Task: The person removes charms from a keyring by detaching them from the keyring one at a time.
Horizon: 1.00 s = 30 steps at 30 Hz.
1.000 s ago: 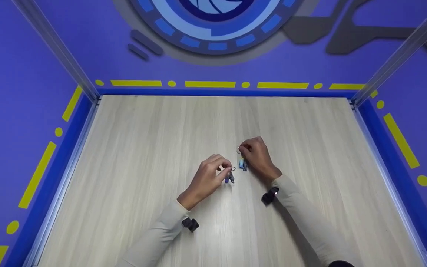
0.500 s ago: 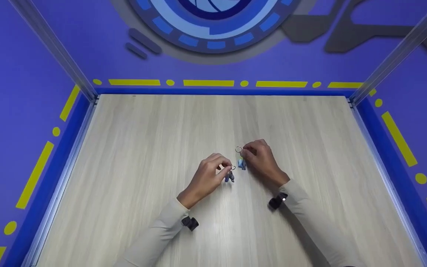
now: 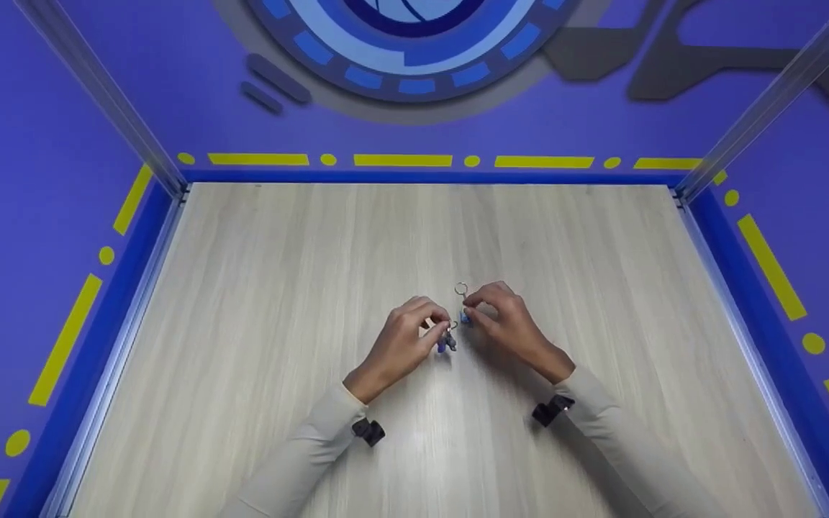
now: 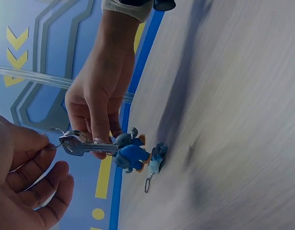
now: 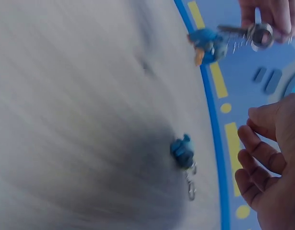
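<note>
In the head view my left hand (image 3: 404, 342) pinches the metal ring of a keychain. From that split ring (image 4: 53, 132) hang keys (image 4: 77, 145) and a blue figure (image 4: 133, 153) with orange feet, seen close in the left wrist view. My right hand (image 3: 512, 324) hovers just beside a second keychain (image 3: 461, 289). Its fingers (image 5: 255, 143) are loosely bent, and nothing shows between them in the right wrist view. This second keychain lies on the table with its blue figure (image 5: 182, 151) and metal clasp (image 5: 191, 187); from above, my right hand partly covers the figure.
A light wood-grain table (image 3: 314, 252) spreads under both hands. Purple-blue panels (image 3: 400, 133) with yellow dashes enclose its back and sides. Metal posts (image 3: 134, 137) stand at the back corners.
The right hand has let go of the second keychain's ring and drawn back toward me, over its figure. The left hand keeps its pinch, nearly still.
</note>
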Motion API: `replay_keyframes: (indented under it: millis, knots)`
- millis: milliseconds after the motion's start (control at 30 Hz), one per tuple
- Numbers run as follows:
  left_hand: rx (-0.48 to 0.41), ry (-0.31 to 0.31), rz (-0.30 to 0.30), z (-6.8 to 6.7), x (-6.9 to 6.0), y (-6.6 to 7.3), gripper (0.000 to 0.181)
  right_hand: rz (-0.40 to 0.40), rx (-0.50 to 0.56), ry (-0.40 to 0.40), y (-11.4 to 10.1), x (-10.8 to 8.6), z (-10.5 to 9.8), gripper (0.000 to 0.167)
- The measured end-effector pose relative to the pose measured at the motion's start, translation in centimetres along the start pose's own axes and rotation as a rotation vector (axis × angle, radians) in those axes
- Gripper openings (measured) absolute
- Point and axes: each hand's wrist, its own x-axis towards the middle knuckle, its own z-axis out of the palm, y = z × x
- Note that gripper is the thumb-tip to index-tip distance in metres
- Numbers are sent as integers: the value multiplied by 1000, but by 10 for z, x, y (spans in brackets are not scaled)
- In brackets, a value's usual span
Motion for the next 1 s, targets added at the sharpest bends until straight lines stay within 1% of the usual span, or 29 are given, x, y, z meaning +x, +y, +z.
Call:
replay_keyframes:
  millis: [133, 233, 333, 500, 633, 733, 867, 1000]
  knots:
    - [11, -6, 0, 0, -1, 0, 7, -59, 2, -55, -15, -4, -2, 11]
    - [25, -13, -13, 0, -1, 1, 6, -69, 3, -90, -25, -8, -3, 16]
    - [25, -15, -22, 0, -1, 2, 6, -87, 11, -104, -32, -12, -2, 22]
    - [-15, 6, -5, 0, -1, 2, 6, -137, 39, -112, -39, -18, 2, 32]
    - [-37, 23, 8, 1, 0, 3, 7, -139, 55, -86, -43, -21, 7, 32]
    - [-51, 24, 8, 1, 0, 4, 7, -137, 66, -56, -43, -23, 10, 30]
    - [-73, 20, 5, 1, 0, 5, 6, -155, 92, -22, -43, -25, 12, 31]
    - [-96, 16, -17, 0, 0, 7, 7, -162, 143, 15, -43, -25, 13, 34]
